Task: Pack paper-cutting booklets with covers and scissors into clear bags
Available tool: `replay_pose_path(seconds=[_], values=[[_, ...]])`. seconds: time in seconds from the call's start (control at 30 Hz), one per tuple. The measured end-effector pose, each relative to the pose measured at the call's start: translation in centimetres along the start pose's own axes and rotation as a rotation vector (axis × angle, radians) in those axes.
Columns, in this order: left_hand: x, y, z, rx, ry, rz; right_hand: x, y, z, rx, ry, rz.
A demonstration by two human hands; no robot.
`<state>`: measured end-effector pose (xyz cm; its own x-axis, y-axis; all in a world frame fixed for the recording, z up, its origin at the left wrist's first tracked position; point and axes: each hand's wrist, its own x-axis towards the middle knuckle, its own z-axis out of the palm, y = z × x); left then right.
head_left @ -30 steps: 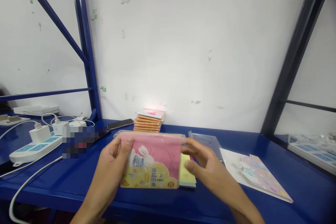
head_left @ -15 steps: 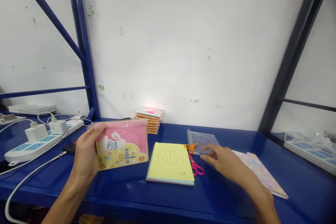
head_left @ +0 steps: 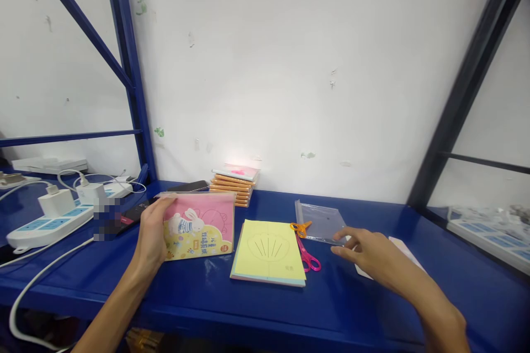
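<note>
The left hand (head_left: pixel 152 234) had the pink rabbit packet (head_left: pixel 199 226) by its left edge, fingers curled around the edge and clamped on it, with the packet sitting tilted on the blue shelf (head_left: pixel 174 292), left of centre. Right next to it on the right was a yellow paper pad (head_left: pixel 269 251) with a shell-like line drawing, lying flat, just beside the packet but not touching as far as I could tell.

The right hand (head_left: pixel 370 253) was out over the shelf on the right, fingers loosely apart and gripping nothing, fingertips right at the near edge of a clear plastic bag (head_left: pixel 321 220). Pink and orange scissors (head_left: pixel 305 245) lay between the pad and that bag. A white card (head_left: pixel 403 251) poked out from behind the hand.

Further back against the wall was a stack of orange packets (head_left: pixel 234 185), and off to the far left a white power strip (head_left: pixel 49 220) with chargers plugged in.
</note>
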<state>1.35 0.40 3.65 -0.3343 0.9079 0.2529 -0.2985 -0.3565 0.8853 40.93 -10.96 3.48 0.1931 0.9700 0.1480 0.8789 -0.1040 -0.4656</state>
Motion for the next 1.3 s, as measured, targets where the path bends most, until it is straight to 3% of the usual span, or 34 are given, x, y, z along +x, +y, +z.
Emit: replay_pose_path(seconds=[0.13,0.27,0.5,0.7,0.83,0.97,1.03,1.17,1.3], values=[[0.0,0.2,0.0,0.059,-0.004,-0.001,0.3,-1.5,1.4,-0.001,-0.11,-0.026],[-0.2,0.8,0.0,0.134,0.007,0.119,0.9,-2.6,3.3,0.009,-0.177,-0.03],[0.0,1.0,-0.1,0.197,0.004,0.161,1.4,-1.4,3.8,0.082,-0.279,-0.027],[0.1,1.0,-0.4,0.23,-0.058,0.163,1.1,-0.8,2.3,0.155,-0.203,-0.107],[0.0,1.1,-0.4,0.244,-0.076,0.171,0.7,-2.1,1.1,0.188,-0.104,-0.154],[-0.2,1.2,-0.3,0.246,-0.093,0.152,-0.2,-3.9,0.5,0.415,-0.107,-0.18],[-0.2,1.2,-0.2,0.235,-0.103,0.137,-0.7,-4.5,0.3,0.421,-0.085,-0.174],[-0.3,1.8,-0.2,0.158,-0.046,0.156,-1.6,-5.4,-0.4,0.412,-0.024,-0.209],[-1.2,4.2,-0.6,0.057,0.03,0.202,-2.8,-6.2,-1.2,0.49,0.024,-0.219]])
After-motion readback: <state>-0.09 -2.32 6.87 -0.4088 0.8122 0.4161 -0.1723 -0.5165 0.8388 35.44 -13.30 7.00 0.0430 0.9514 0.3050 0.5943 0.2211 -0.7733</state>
